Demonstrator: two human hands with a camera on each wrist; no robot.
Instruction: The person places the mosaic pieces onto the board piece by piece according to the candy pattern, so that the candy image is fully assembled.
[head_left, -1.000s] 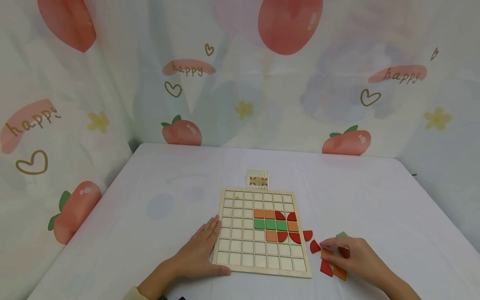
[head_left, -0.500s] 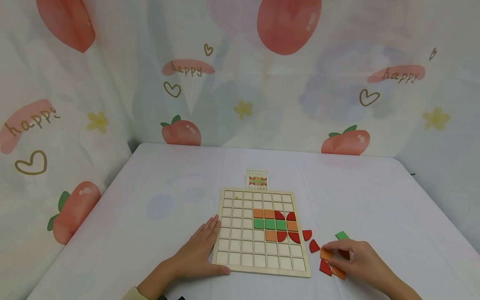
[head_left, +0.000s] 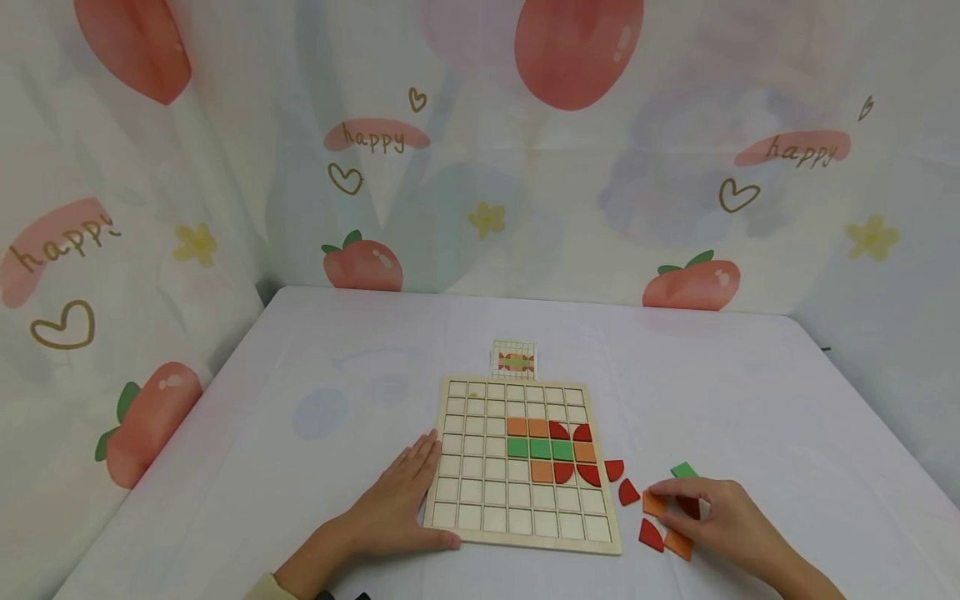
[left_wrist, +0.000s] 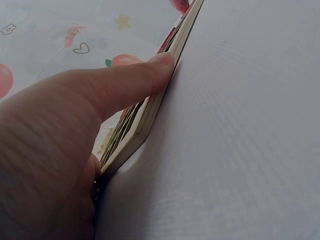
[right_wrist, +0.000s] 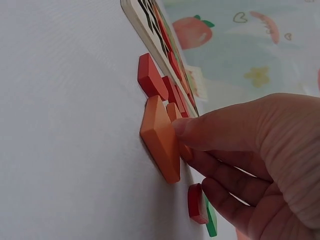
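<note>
My left hand lies along the left side of a wooden grid board, fingers straight at its edge. Its thumb rests on the board's near edge in the left wrist view. To the right of the board, my right hand pinches an orange square tile between thumb and fingers. Just below that tile lie a red quarter-circle tile and another orange square tile. A dark red tile and a green tile sit close by the fingers, partly covered in the head view.
Orange, green and red tiles, such as a green square, fill part of the board's middle and right. A pattern card lies behind the board. Two red quarter-circles, one of them a loose red tile, lie near its right edge.
My right hand has drawn the orange square tile slightly away from the red quarter-circle below it, and a small gap now shows. The left hand stays in place.
</note>
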